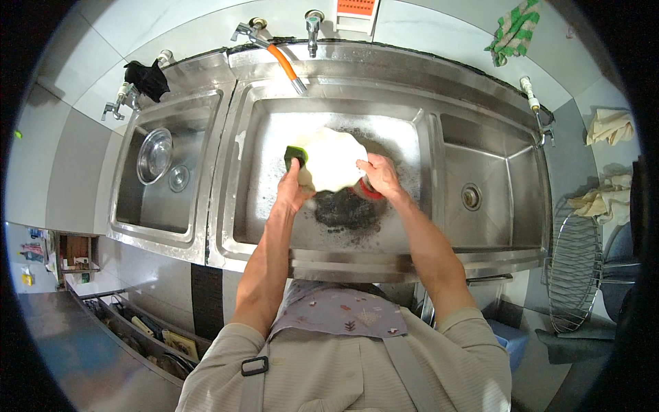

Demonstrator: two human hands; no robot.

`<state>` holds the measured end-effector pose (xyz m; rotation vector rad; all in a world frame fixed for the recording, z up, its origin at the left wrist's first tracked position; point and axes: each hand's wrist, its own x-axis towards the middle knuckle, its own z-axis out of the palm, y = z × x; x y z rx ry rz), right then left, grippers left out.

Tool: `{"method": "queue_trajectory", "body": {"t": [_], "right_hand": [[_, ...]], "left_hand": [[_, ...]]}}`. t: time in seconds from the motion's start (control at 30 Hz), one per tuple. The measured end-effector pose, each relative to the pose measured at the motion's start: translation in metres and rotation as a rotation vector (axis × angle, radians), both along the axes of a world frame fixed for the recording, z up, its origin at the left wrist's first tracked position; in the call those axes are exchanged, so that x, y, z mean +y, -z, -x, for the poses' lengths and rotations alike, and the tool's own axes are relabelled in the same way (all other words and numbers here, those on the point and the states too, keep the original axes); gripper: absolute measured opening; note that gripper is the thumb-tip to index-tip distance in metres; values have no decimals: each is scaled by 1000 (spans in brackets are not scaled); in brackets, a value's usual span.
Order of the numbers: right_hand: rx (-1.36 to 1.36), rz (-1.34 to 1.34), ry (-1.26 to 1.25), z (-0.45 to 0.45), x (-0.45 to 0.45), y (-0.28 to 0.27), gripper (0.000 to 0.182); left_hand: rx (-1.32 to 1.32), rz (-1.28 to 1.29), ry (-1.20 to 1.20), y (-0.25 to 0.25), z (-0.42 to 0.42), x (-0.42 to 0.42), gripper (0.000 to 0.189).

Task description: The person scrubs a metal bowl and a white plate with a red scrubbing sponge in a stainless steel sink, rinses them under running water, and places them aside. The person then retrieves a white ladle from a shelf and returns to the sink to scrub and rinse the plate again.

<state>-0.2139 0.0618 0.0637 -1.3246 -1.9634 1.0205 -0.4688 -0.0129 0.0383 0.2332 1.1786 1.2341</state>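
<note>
Over the large middle sink (329, 252) I hold a white scalloped-edge plate (334, 159) between both hands. My left hand (294, 193) is closed on a green sponge (295, 157) with a dark scouring side, against the plate's left rim. My right hand (380, 175) grips the right rim, thumb on top. Sudsy water (270, 206) lies below. Partly hidden under the plate and my right hand is a red-rimmed object (369, 189); what it is I cannot tell. A dark patch (347, 211) shows in the suds.
An orange flexible faucet hose (282, 61) reaches over the sink's back edge, beside a metal tap (313, 33). In the left basin (175, 226) lies a metal bowl (154, 156). The right basin (484, 232) has a drain (471, 196). A wire basket (574, 273) stands at right.
</note>
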Motion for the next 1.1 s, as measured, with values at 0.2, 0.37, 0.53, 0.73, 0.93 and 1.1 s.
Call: {"method": "queue_trajectory", "body": {"t": [0.2, 0.37, 0.53, 0.73, 0.93, 1.1], "right_hand": [[-9, -664, -179, 7, -19, 14, 29], [-461, -529, -186, -7, -14, 31, 36], [76, 503, 211, -3, -2, 112, 28], [235, 5, -44, 51, -58, 31, 19], [198, -411, -89, 85, -81, 0, 22], [-62, -366, -3, 60, -35, 45, 33]], "left_hand": [[-502, -61, -182, -23, 12, 2, 69], [-434, 8, -159, -6, 9, -12, 38], [-430, -13, -184, 8, 4, -3, 38], [-366, -188, -150, 8, 5, -10, 41], [-438, -275, -24, -8, 3, -14, 50], [-405, -197, -28, -9, -12, -28, 49]]}}
